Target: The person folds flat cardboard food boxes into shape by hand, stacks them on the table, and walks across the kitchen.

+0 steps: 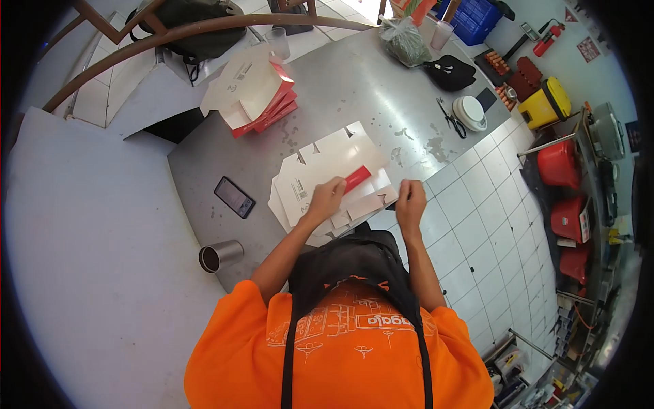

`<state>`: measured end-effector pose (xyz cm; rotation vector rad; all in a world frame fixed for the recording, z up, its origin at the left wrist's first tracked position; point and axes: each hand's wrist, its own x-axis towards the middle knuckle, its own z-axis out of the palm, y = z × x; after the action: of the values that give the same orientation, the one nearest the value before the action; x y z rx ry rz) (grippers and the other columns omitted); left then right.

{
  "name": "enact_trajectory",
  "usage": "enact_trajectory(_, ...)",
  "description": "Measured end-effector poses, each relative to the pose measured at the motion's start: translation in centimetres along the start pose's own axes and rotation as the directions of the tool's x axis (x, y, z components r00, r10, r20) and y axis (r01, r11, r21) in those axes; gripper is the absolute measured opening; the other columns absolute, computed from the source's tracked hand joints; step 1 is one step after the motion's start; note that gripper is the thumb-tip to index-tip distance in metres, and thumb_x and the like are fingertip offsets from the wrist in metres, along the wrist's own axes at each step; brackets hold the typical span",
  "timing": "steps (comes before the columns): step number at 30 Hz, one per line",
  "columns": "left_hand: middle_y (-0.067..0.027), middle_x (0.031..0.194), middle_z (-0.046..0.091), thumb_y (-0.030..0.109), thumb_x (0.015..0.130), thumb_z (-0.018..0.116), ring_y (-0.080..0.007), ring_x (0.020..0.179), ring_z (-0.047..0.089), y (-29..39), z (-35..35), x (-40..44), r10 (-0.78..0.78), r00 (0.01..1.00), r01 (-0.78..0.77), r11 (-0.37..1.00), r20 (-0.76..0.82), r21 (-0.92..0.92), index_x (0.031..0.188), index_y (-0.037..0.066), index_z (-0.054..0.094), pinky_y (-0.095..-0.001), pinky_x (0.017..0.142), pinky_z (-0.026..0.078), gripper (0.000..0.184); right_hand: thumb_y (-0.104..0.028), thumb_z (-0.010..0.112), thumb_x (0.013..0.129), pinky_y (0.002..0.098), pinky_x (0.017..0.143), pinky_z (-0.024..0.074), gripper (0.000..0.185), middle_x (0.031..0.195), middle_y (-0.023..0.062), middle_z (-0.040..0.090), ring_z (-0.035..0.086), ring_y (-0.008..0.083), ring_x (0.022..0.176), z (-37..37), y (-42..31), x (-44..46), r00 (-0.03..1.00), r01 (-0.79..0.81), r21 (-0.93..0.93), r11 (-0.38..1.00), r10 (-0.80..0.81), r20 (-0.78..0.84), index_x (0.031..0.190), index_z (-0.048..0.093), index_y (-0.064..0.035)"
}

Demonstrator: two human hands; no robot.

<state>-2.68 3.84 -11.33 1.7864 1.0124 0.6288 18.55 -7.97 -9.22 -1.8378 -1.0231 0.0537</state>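
A flat, partly folded cardboard box blank (306,174) lies at the near edge of the metal table, over another sheet. My left hand (328,198) has its fingers closed on the blank's edge beside a raised flap with a red face (357,178). At the blank's right end is my right hand (411,198), its fingers curled together near the corner; whether anything is between them is too small to tell. Farther back on the left, folded white and red boxes (255,92) sit in a stack.
A phone (235,198) and a steel tumbler (221,256) are at the left. Scissors (451,117), a white round container (470,112), a black cap (450,72) and a plastic bag (403,41) lie toward the back right. A clear cup (278,43) stands behind the stack.
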Motion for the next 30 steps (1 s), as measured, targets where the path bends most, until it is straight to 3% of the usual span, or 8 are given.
enact_trajectory(2,-0.0172,0.079,0.067,0.029,0.104,0.056,-0.0239,0.073,0.068,5.6,-3.3,-0.9,-0.016,1.0,0.016,1.0,-0.016,-0.015,0.111,0.002,0.067,-0.038,0.071,0.053,0.03,-0.016,0.065,0.097,0.0409,0.076,0.0458,0.015,0.086,0.013,0.065,0.061,0.0292,0.075,-0.7,-4.3,-1.2,0.964,0.026,0.05,0.998,-0.038,0.263,0.094,0.066,-0.0019)
enact_trajectory(5,-0.0097,0.084,0.068,0.026,0.104,0.059,-0.0137,0.079,0.064,11.2,-6.4,-2.6,0.069,0.986,-0.048,0.989,0.15,-0.138,0.115,0.001,0.066,-0.0333,0.072,0.052,0.028,-0.022,0.068,0.097,0.0364,0.08,0.0551,0.048,0.12,0.0197,0.065,0.07,0.0285,0.092,0.4,-10.1,-1.1,0.827,-0.377,0.373,0.848,0.127,0.548,0.133,0.048,0.0036)
enact_trajectory(10,-0.0012,0.109,0.066,0.027,0.106,0.058,-0.0071,0.092,0.061,14.7,-10.4,-0.9,0.071,0.924,0.072,0.932,0.375,-0.355,0.129,0.002,0.058,-0.0245,0.079,0.052,0.034,-0.016,0.067,0.098,0.0369,0.092,0.0529,0.034,0.116,0.0164,0.063,0.066,0.0231,0.106,0.4,-14.8,-0.4,0.759,-0.406,0.627,0.665,-0.137,0.636,0.12,0.048,0.0007)
enact_trajectory(12,-0.0012,0.109,0.066,0.029,0.107,0.056,-0.0073,0.092,0.062,14.9,-10.0,-0.1,-0.004,0.983,0.101,0.85,0.186,-0.516,0.129,0.004,0.058,-0.0252,0.078,0.052,0.034,-0.015,0.07,0.095,0.0369,0.095,0.0514,0.029,0.12,0.0153,0.059,0.062,0.0218,0.112,0.2,-15.6,-0.2,0.729,-0.555,0.712,0.43,-0.161,0.665,0.113,0.051,-0.0033)
enact_trajectory(15,-0.0015,0.11,0.064,0.034,0.109,0.052,-0.0088,0.091,0.062,16.1,-8.2,0.9,-0.162,0.978,-0.013,0.589,-0.133,-0.808,0.133,0.008,0.056,-0.0265,0.078,0.052,0.036,-0.014,0.079,0.087,0.0372,0.1,0.0491,0.029,0.129,0.0155,0.052,0.059,0.0224,0.116,-1.3,-16.8,0.5,0.806,-0.475,0.804,0.358,-0.191,0.561,0.099,0.053,-0.0064)
enact_trajectory(17,-0.002,0.11,0.063,0.035,0.109,0.05,-0.0097,0.092,0.062,17.6,-7.0,1.2,-0.245,0.94,-0.095,0.477,-0.236,-0.874,0.135,0.009,0.053,-0.0271,0.078,0.052,0.037,-0.015,0.085,0.079,0.0398,0.098,0.0533,0.034,0.133,0.0193,0.047,0.06,0.0279,0.116,-1.3,-16.0,0.7,0.847,0.022,0.688,0.725,-0.379,0.372,0.097,0.058,-0.0042)
enact_trajectory(21,-0.0051,0.114,0.063,0.035,0.11,0.047,-0.0124,0.098,0.063,17.6,-4.5,-0.1,-0.207,0.974,0.008,0.45,-0.096,-0.893,0.135,0.007,0.05,-0.0298,0.083,0.054,0.037,-0.016,0.088,0.074,0.0409,0.089,0.0583,0.04,0.128,0.0216,0.052,0.063,0.032,0.113,-2.8,-16.6,1.1,0.916,0.294,0.467,0.834,-0.385,0.111,0.104,0.065,-0.0034)
enact_trajectory(30,-0.0075,0.102,0.07,0.033,0.11,0.048,-0.0138,0.093,0.068,17.2,-4.7,0.2,-0.107,0.986,0.16,0.818,0.127,-0.552,0.107,0.002,0.062,-0.0307,0.082,0.056,0.034,-0.015,0.086,0.079,0.0396,0.087,0.0598,0.039,0.123,0.0165,0.058,0.067,0.0301,0.102,-5.5,-14.0,0.7,0.911,0.334,0.33,0.883,-0.392,0.127,0.111,0.07,0.0)
